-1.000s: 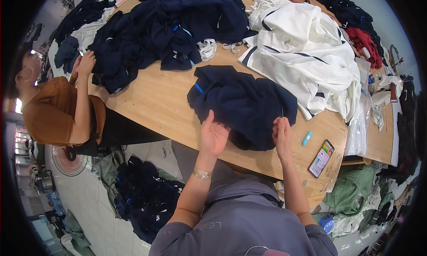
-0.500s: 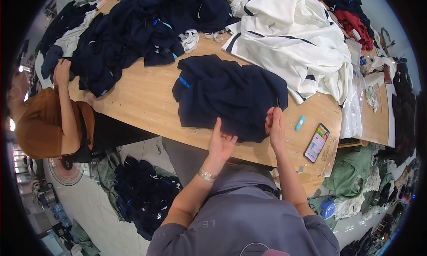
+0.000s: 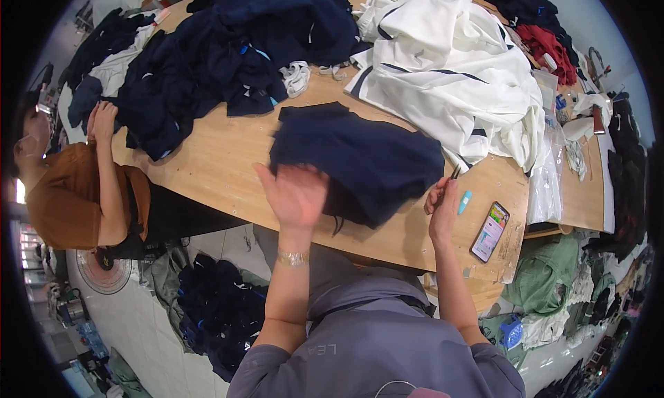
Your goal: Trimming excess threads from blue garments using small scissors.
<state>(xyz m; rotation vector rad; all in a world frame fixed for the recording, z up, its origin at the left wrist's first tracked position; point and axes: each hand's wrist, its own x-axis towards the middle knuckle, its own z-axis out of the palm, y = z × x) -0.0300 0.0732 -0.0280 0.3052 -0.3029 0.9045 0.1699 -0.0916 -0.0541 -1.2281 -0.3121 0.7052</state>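
A dark navy garment [image 3: 366, 156] lies bunched on the wooden table in front of me. My left hand [image 3: 297, 194] is at its near left edge, palm up, thumb spread wide. Those fingers reach to the cloth and are slightly blurred; they do not close around it. Just off the garment's right end, my right hand [image 3: 443, 197] is closed around a small dark pointed tool, which looks like thread snips [image 3: 455, 172]. Its points stick up past the fingers, toward the white garments.
White garments [image 3: 443, 73] with navy trim are heaped beyond, and a navy pile [image 3: 228, 52] spreads far left. A turquoise capped stick [image 3: 464, 202] and a phone [image 3: 490, 232] lie right of my right hand. A person in a brown top [image 3: 76, 201] works at the left.
My left hand has moved left and turned palm up. The right hand has shifted right, off the cloth, with the snips. The garment's left side has been turned, hiding its blue tag.
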